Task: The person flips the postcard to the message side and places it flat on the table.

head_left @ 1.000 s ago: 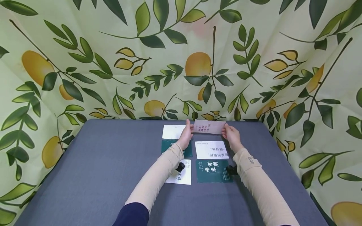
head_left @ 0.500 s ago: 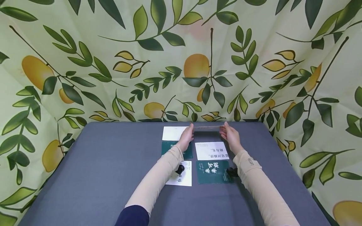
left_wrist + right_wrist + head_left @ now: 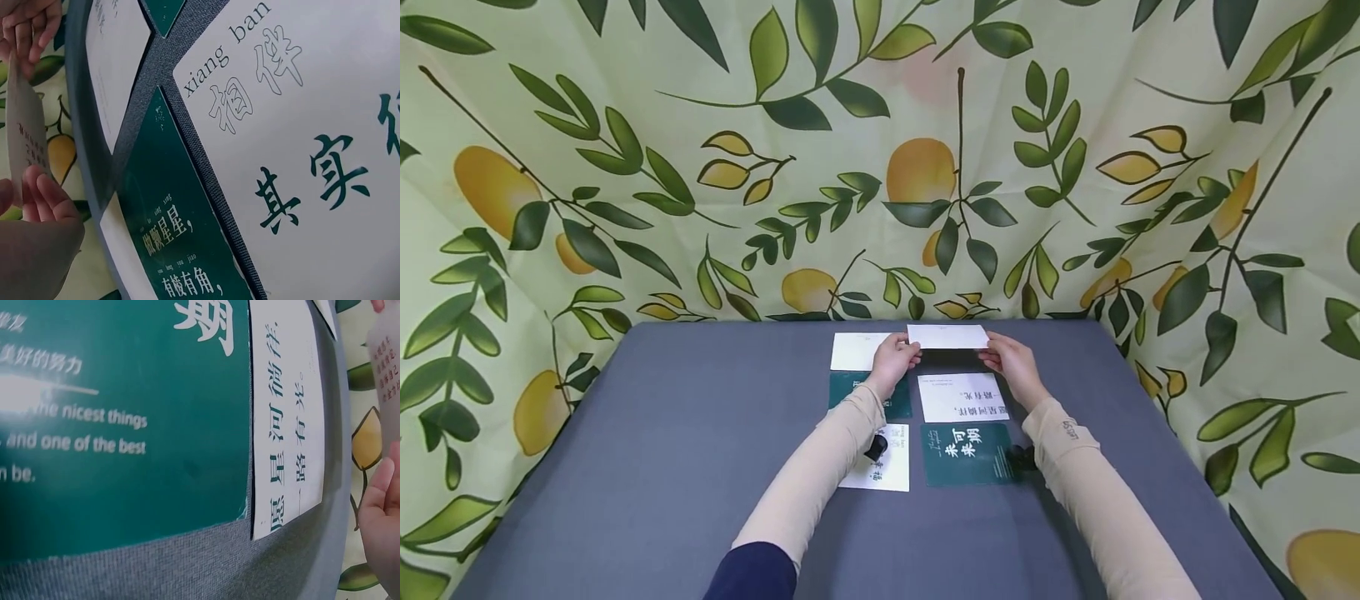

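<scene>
Both hands hold one card (image 3: 948, 337) above the table's far edge. Its plain white face is toward the head camera, while the wrist views show small printed characters on its other side. My left hand (image 3: 891, 367) pinches the card's left end between thumb and fingers. At the opposite end, my right hand (image 3: 1017, 368) pinches it likewise. Below the held card lies a white card (image 3: 962, 397) with green characters. A mostly blank white card (image 3: 853, 351) and a green card (image 3: 847, 384) lie partly hidden behind the left hand.
Nearer the front lie a white card (image 3: 895, 471) with outlined and green characters and a green card (image 3: 962, 462) with white writing. A grey cloth covers the table (image 3: 685, 450). A leaf-and-fruit patterned curtain (image 3: 842, 208) hangs behind.
The card first showed its printed side, then turned edge-on, and now shows its blank white side. Both hands have kept their grip on its ends; the cards on the table have not moved.
</scene>
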Motion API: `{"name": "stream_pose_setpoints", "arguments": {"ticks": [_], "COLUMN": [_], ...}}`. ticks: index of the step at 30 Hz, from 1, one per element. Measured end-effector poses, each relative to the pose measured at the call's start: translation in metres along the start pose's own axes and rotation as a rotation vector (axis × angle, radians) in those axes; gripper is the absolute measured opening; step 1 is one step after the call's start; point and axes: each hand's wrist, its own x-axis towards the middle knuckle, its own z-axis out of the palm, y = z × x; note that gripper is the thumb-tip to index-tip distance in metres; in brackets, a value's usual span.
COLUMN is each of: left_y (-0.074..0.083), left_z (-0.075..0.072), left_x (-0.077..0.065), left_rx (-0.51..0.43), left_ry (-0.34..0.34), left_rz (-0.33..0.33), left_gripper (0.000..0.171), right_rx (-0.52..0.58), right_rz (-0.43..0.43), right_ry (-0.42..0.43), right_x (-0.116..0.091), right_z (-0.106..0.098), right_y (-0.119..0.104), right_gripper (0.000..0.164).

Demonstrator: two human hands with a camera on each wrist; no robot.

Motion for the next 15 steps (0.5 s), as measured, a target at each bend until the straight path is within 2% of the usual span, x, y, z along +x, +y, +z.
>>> {"name": "stream_pose_setpoints", "arguments": {"ticks": [7,15], "left_y": [0.0021,0.0033], "left_z": [-0.0009,0.0027], "left_x": [-0.0013,-0.0056], "left_rx": [0.097,0.308], "left_ry": [0.037,0.083], "left_rz": [0.024,0.127], "left_gripper": [0.042,0.038], "right_rx": [-0.089,-0.207], "right_rz": [0.005,0.001], "right_ry": [0.006,0.071], "right_x": [0.0035,0.0048], "right_z": [-0.0001,0.0013], "right_y": [-0.0002,0.0044], "right_gripper": [0.054,0.055]}}
